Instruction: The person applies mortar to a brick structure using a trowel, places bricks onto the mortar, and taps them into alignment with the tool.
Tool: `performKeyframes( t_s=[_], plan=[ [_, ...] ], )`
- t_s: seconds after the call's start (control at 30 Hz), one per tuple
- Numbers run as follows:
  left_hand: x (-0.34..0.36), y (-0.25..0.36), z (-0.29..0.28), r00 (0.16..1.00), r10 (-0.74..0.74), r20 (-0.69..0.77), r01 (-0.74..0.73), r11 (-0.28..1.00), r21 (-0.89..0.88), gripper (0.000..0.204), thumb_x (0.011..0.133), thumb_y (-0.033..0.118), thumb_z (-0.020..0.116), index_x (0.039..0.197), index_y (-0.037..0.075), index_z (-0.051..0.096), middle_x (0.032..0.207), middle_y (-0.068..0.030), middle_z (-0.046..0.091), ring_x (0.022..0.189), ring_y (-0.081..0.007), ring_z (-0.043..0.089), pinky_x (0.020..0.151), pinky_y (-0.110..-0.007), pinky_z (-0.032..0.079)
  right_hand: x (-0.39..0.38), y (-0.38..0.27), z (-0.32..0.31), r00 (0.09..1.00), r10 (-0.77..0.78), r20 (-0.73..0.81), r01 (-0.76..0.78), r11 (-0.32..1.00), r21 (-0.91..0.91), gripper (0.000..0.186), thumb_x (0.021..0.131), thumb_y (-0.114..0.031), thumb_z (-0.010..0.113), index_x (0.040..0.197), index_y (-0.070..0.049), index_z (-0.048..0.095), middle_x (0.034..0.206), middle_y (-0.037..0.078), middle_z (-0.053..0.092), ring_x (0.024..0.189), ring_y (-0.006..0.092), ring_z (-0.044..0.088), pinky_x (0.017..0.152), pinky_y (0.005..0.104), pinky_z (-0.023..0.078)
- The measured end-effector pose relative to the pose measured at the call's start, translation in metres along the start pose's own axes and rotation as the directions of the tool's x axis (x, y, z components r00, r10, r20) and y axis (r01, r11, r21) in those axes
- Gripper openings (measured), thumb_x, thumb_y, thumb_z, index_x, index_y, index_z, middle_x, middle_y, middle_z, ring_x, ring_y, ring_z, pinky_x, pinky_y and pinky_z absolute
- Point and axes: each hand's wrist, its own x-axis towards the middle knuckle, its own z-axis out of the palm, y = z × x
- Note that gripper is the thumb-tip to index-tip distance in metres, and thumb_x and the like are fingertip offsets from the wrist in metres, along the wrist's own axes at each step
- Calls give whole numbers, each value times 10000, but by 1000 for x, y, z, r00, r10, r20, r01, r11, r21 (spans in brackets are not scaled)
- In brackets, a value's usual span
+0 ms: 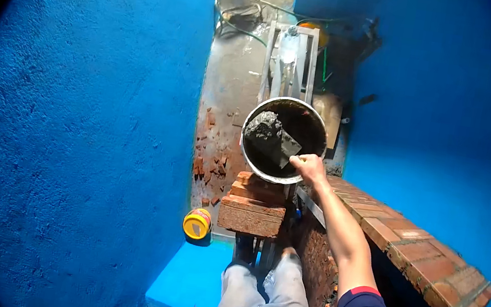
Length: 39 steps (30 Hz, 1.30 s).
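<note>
My right hand (310,168) is closed at the near right rim of a round white-rimmed bucket (244,153). It grips a trowel, whose flat grey blade (289,149) reaches down inside the bucket; the handle is hidden in my fist. Wet grey mortar (265,125) is heaped in the bucket to the left of the blade. Just on the near side of the bucket, several red bricks (251,214) lie stacked. My left hand is out of the picture.
On my right runs a brick-topped wall (415,243), angled away from me. Blue walls (89,106) rise on both sides. A yellow tub (196,224) stands at the left. Brick rubble (211,171), a pale frame (267,62) and a green hose (244,29) are farther off.
</note>
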Motion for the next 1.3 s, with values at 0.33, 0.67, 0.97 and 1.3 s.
performKeyframes(
  t_s=[0.33,0.67,0.97,1.3],
  plan=[
    [15,39,-71,920,346,186,-391,846,362,178,757,132,551,689,4,655,733,-114,637,670,-220,584,611,-367,463,-338,-73,-62,963,132,-236,-3,879,477,506,814,-482,615,721,15,644,604,136,606,592,173,566,601,365,470],
    [53,156,-110,853,379,358,-365,925,-107,255,787,133,497,552,90,409,536,-62,455,427,-174,408,408,-283,320,-744,-85,-131,718,633,-288,-103,506,856,453,873,-421,657,797,25,665,679,57,625,552,97,548,506,253,446],
    [14,150,-74,832,469,297,-486,874,-18,251,799,163,527,568,81,473,533,-46,468,415,-170,393,413,-302,292,-844,-14,-166,352,622,-700,-263,783,564,377,897,-376,629,845,-4,659,658,62,615,580,131,568,548,299,443],
    [46,64,-95,888,425,178,-458,853,251,241,812,190,614,630,35,584,605,-72,586,502,-178,536,457,-324,395,-792,23,-159,181,265,-947,-686,724,71,440,854,-391,661,1079,-15,612,994,169,642,934,380,608,771,464,483]
  ],
)
